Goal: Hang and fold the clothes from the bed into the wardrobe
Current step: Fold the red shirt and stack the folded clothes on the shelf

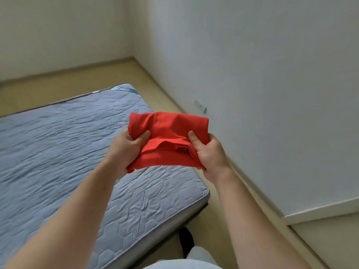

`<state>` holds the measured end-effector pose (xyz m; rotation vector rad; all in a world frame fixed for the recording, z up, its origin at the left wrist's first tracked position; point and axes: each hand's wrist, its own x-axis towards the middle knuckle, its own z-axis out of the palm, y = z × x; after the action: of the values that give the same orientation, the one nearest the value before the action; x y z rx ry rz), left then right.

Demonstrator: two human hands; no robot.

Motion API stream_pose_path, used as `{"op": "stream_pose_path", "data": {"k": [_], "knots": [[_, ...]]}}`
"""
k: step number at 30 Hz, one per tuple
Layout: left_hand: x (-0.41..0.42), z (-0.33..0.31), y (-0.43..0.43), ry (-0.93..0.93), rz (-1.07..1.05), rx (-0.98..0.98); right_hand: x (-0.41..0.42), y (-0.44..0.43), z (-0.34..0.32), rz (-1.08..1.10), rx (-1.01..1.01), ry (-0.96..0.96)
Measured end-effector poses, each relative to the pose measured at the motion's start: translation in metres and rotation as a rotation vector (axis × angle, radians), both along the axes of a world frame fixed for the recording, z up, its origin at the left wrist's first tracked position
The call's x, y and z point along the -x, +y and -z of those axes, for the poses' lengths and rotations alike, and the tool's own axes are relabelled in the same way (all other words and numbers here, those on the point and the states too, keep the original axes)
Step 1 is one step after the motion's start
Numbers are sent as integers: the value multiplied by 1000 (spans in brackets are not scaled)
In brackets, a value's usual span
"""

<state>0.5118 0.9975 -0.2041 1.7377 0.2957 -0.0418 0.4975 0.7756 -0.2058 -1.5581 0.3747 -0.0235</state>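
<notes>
Head view: left hand and right hand each pinch a side of the folded red garment, held in the air above the bed. Keep both thumbs pressing its layers so the loose fold between them stays shut.
</notes>
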Motion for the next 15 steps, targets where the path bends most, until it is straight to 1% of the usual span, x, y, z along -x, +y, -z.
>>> {"op": "stream_pose_path", "data": {"k": [5, 11, 15], "knots": [[25, -52, -43, -44, 192, 131, 72, -33, -60, 234, 75, -26], [76, -99, -122, -83, 445, 182, 179, -91, -111, 509, 175, -46], [116, -124, -183, -112, 564, 155, 241, -135, -131, 696, 147, -30]]}}
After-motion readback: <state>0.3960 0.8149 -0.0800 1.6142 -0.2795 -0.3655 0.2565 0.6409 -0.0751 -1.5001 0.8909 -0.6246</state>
